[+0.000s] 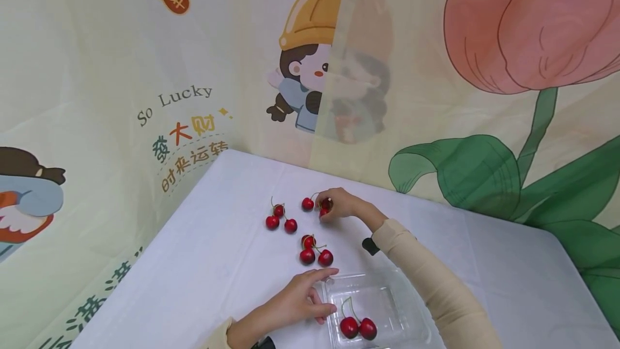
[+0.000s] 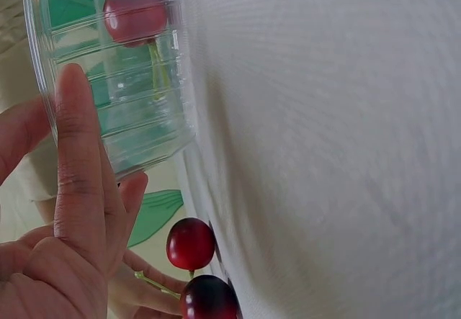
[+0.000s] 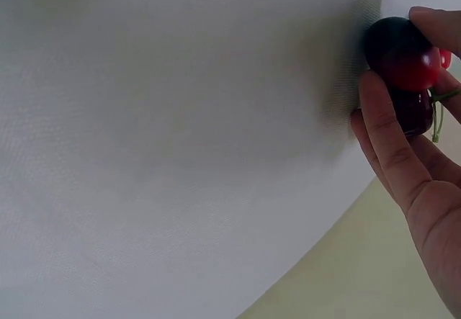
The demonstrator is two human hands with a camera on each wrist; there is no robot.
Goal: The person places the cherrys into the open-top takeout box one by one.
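Observation:
My right hand (image 1: 336,203) is at the far side of the table, its thumb and fingers curled around dark red cherries (image 1: 325,205). In the right wrist view, one cherry (image 3: 403,54) lies between thumb and fingers, with another just below it and green stems beside them. My left hand (image 1: 295,298) rests its fairly straight fingers at the left side of a clear plastic container (image 1: 394,292). A finger (image 2: 78,146) lies along the ribbed wall in the left wrist view. Two stemmed cherries (image 1: 358,328) lie inside the container.
A bunch of cherries (image 1: 307,256) lies just beyond the container. Another bunch (image 1: 273,222) sits farther left, and a cherry (image 1: 307,204) is just left of my right hand. Printed cloth walls (image 1: 261,15) stand behind the white table (image 1: 232,220).

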